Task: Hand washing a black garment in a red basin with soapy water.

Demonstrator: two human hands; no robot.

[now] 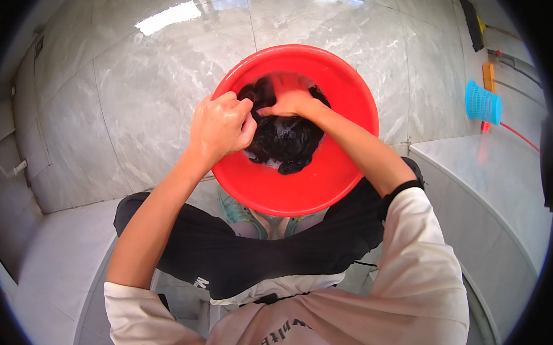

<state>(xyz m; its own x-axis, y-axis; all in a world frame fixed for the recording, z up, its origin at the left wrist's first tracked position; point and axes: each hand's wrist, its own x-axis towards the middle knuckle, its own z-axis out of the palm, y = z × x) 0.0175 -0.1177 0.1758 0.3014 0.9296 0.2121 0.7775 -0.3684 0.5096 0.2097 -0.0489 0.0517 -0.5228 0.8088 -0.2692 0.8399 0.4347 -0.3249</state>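
A round red basin (354, 116) stands in front of my knees, with wet black cloth (287, 144) bunched in it and some suds around the folds. My left hand (222, 125) is closed in a fist over the basin's left side, its fingers curled at the edge of the cloth. My right hand (292, 98) reaches in from the right and lies on top of the cloth. Its thumb points left and its fingers are stretched out, somewhat blurred and partly sunk among the dark folds.
Grey marble-look tiles (162, 109) lie beyond the basin. A pale raised ledge (474, 176) runs along the right, with a blue perforated plastic basket (483, 103) at its far end. A black brush head (471, 22) stands farther back. My slippered feet (244, 217) are under the basin's near side.
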